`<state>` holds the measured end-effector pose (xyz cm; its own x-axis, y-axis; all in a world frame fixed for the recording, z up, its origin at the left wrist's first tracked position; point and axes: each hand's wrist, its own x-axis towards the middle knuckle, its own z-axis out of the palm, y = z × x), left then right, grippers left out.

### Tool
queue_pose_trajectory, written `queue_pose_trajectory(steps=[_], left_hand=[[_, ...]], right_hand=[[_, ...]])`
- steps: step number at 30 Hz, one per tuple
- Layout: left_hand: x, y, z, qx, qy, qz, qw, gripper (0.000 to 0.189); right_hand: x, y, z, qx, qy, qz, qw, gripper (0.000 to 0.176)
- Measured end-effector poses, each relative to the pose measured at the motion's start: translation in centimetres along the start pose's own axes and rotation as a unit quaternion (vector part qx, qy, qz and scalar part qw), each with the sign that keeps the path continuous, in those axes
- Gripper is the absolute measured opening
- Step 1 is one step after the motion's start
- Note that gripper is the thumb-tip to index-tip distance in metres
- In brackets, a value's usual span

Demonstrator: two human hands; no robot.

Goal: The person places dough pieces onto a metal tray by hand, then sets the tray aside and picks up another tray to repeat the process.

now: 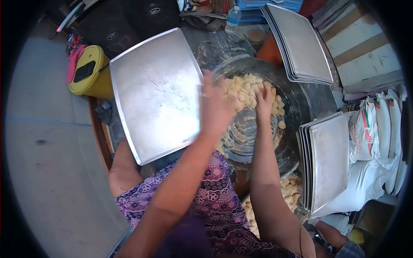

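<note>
A large dark metal basin (297, 99) holds a heap of pale yellow dough balls (245, 88) along its far side. My right hand (264, 101) reaches into the basin and touches the dough balls, thumb and fingers apart. Blurred by motion, my left hand (216, 105) hangs between the basin's left rim and the right edge of a bare metal baking tray (157, 94). Whether it holds anything cannot be made out. The tray lies tilted to the left of the basin.
Stacked metal trays stand at the upper right (301, 47) and right (329, 163). Printed white sacks (363, 129) sit beyond. A yellow bucket (92, 88) bears a phone (84, 72). A water bottle (232, 19) stands at the back. More dough (290, 193) lies below the basin; another person's arm (333, 235) shows lower right.
</note>
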<state>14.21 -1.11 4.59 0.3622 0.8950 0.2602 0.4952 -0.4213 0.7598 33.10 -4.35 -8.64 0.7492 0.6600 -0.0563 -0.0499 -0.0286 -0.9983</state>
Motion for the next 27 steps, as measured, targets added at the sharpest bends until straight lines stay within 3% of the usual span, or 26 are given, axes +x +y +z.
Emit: queue_pose_trajectory(steps=[1,2,3,4,5,7,8,10,12,13,15,17,19,20,22,23,25,26,27], left_hand=[[-2.1,1.5,3.7,-0.022,-0.028,0.036,0.999,0.043],[-3.3,3.3,5.7,-0.002,-0.238,-0.014,0.971,0.037],[-5.4,3.3,8.6,0.026,-0.306,0.020,0.952,0.034],[-7.5,2.0,11.5,0.054,-0.371,0.054,0.926,0.032],[-8.9,0.4,12.8,0.095,-0.418,0.021,0.903,0.030],[-8.7,-2.1,13.6,0.140,-0.464,-0.009,0.875,0.028],[-8.0,-3.2,13.8,0.175,-0.474,-0.057,0.861,0.028],[-7.5,-4.3,13.9,0.217,-0.489,-0.101,0.839,0.028],[-7.7,-5.1,13.7,0.244,-0.482,-0.138,0.830,0.027],[-7.9,-5.5,13.7,0.250,-0.483,-0.137,0.828,0.027],[-8.0,-6.0,14.3,0.256,-0.568,-0.160,0.766,0.028],[-7.3,-5.6,14.2,0.254,-0.567,-0.163,0.766,0.028],[-6.9,-5.1,14.1,0.249,-0.568,-0.164,0.767,0.029],[-6.7,-5.0,14.1,0.247,-0.564,-0.170,0.769,0.029],[-6.6,-5.0,14.5,0.243,-0.559,-0.179,0.772,0.029],[-6.7,-4.9,14.9,0.241,-0.566,-0.179,0.768,0.029],[-6.3,-4.9,15.6,0.233,-0.572,-0.180,0.765,0.029],[-6.3,-4.6,15.7,0.237,-0.580,-0.168,0.761,0.030],[-6.6,-4.4,15.7,0.241,-0.590,-0.155,0.755,0.030]], right_hand=[[-0.5,3.6,-4.7,-0.164,0.019,0.045,0.985,0.048],[-0.5,11.3,-9.7,-0.213,0.018,0.085,0.973,0.046],[-3.8,10.6,-11.2,-0.292,0.008,0.166,0.942,0.048],[-4.2,24.7,-18.0,-0.378,-0.169,0.050,0.909,0.049],[-7.9,17.5,-15.0,-0.446,-0.120,0.195,0.865,0.049],[-8.8,16.7,-14.2,-0.398,-0.200,0.321,0.836,0.048],[-8.4,16.4,-13.2,-0.394,-0.199,0.324,0.837,0.048],[-5.9,13.2,-9.1,-0.317,-0.124,0.192,0.920,0.046],[-1.4,12.2,-4.5,-0.393,-0.103,-0.031,0.913,0.043],[1.1,11.4,-2.1,-0.385,-0.130,-0.049,0.912,0.044],[5.5,9.5,3.2,-0.355,-0.182,-0.063,0.915,0.046],[7.6,11.2,7.2,-0.344,-0.205,-0.079,0.913,0.048],[7.8,12.0,10.0,-0.487,-0.139,-0.181,0.843,0.048],[7.4,12.4,10.2,-0.488,-0.144,-0.180,0.842,0.048],[6.5,11.2,10.5,-0.492,-0.265,-0.090,0.825,0.048],[6.9,11.2,10.3,-0.492,-0.268,-0.092,0.823,0.048],[8.7,11.7,8.2,-0.511,-0.511,-0.193,0.664,0.038],[9.6,7.3,7.2,-0.479,-0.605,-0.071,0.633,0.035],[11.3,8.3,5.7,-0.459,-0.562,-0.047,0.687,0.037]])
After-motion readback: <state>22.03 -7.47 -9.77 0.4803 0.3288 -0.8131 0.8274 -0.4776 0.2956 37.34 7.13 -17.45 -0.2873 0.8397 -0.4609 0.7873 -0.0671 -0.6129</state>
